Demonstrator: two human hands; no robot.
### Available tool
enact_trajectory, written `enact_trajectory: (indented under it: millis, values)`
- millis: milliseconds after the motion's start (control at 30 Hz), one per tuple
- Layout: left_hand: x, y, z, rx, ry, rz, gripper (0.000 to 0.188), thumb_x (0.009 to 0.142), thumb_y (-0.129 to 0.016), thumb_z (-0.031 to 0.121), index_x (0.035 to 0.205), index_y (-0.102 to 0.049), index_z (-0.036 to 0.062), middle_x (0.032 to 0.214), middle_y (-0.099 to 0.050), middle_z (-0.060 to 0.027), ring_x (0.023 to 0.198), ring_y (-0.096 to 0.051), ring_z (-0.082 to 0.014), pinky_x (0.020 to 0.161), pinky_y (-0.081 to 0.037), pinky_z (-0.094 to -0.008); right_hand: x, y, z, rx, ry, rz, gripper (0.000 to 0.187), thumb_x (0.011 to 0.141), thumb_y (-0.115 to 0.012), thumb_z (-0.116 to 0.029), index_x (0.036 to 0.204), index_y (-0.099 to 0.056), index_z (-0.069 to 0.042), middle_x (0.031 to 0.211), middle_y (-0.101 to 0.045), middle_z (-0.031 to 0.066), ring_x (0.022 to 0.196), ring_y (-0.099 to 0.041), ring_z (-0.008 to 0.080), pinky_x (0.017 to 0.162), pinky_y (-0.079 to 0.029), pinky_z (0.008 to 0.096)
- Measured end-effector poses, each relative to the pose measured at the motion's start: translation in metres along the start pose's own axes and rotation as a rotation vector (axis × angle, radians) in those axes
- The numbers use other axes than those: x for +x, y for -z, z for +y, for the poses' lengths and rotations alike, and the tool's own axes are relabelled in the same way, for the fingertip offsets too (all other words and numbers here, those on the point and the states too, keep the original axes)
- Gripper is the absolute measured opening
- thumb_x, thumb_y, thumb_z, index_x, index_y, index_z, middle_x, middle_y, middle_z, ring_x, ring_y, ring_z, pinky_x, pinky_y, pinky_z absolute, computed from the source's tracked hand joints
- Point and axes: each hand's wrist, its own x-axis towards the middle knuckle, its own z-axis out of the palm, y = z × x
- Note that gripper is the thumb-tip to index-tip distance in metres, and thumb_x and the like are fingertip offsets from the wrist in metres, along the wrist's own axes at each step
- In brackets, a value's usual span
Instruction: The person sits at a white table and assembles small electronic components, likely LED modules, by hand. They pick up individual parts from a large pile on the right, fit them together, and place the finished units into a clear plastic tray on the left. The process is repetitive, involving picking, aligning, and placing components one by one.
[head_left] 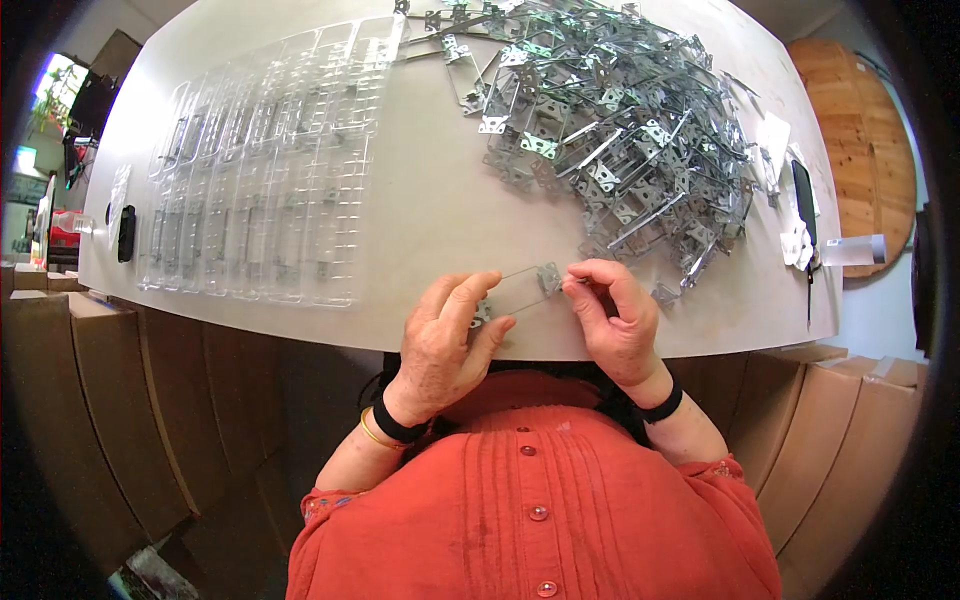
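Near the front edge of the table, my left hand (450, 335) grips one end of a metal bracket frame (548, 279), which has small punched plates at its two ends joined by thin rods. The plate inside my left hand is partly covered by the fingers. At the frame's other end, my right hand (618, 318) has thumb and forefinger pinched together beside the far plate. A small dark bit shows between those fingertips, too small to name. A large heap of similar metal brackets (640, 150) lies beyond my right hand.
Clear plastic compartment trays (250, 294) lie at the left, with metal parts in their slots. A black phone-like object (126, 233) sits at the left edge. White paper scraps (795, 245) and a clear cylinder (852, 250) are at the right edge. Cardboard boxes (105, 400) flank the table.
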Motion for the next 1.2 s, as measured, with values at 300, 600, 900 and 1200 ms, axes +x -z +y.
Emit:
enact_trajectory:
  millis: [300, 600, 900, 1200]
  values:
    - [0.001, -0.001, 0.001, 0.0, -0.002, -0.003, 0.05, 0.093, -0.088, 0.01, 0.138, -0.068, 0.0011, 0.112, -0.071, -0.0161, 0.094, -0.069, -0.0308, 0.081, -0.058, -0.041, -0.002, 0.002, 0.007, -0.003, 0.031, -0.003, 0.018, 0.099, -0.083, -0.002, 0.112, -0.072, -0.005, 0.098, -0.076, 0.0094, 0.08, -0.073, 0.019, 0.071, -0.057, 0.0317]
    - [0.001, 0.0, 0.001, 0.018, -0.008, 0.003, 0.051, 0.091, -0.088, 0.007, 0.138, -0.068, 0.0013, 0.112, -0.07, -0.0159, 0.094, -0.069, -0.0308, 0.08, -0.058, -0.0408, 0.001, 0.002, 0.003, 0.024, 0.03, -0.021, 0.015, 0.1, -0.081, -0.001, 0.111, -0.073, -0.004, 0.099, -0.075, 0.0105, 0.08, -0.072, 0.0215, 0.07, -0.056, 0.0324]
    - [-0.002, 0.002, 0.001, 0.008, 0.023, -0.02, 0.049, 0.092, -0.086, 0.006, 0.138, -0.069, 0.002, 0.119, -0.071, -0.0176, 0.098, -0.07, -0.0321, 0.083, -0.059, -0.0408, -0.005, 0.002, 0.005, 0.087, -0.006, 0.019, 0.014, 0.105, -0.078, -0.006, 0.116, -0.07, -0.004, 0.102, -0.075, 0.009, 0.081, -0.071, 0.0172, 0.073, -0.057, 0.0307]
    - [0.007, 0.008, 0.003, -0.001, -0.037, -0.08, 0.051, 0.092, -0.084, 0.003, 0.141, -0.068, 0.0041, 0.132, -0.067, -0.0188, 0.104, -0.07, -0.0322, 0.086, -0.059, -0.0411, 0.001, -0.001, 0.009, 0.139, 0.127, -0.052, 0.013, 0.106, -0.078, -0.007, 0.116, -0.07, -0.004, 0.11, -0.079, 0.0116, 0.089, -0.075, 0.0204, 0.077, -0.059, 0.0317]
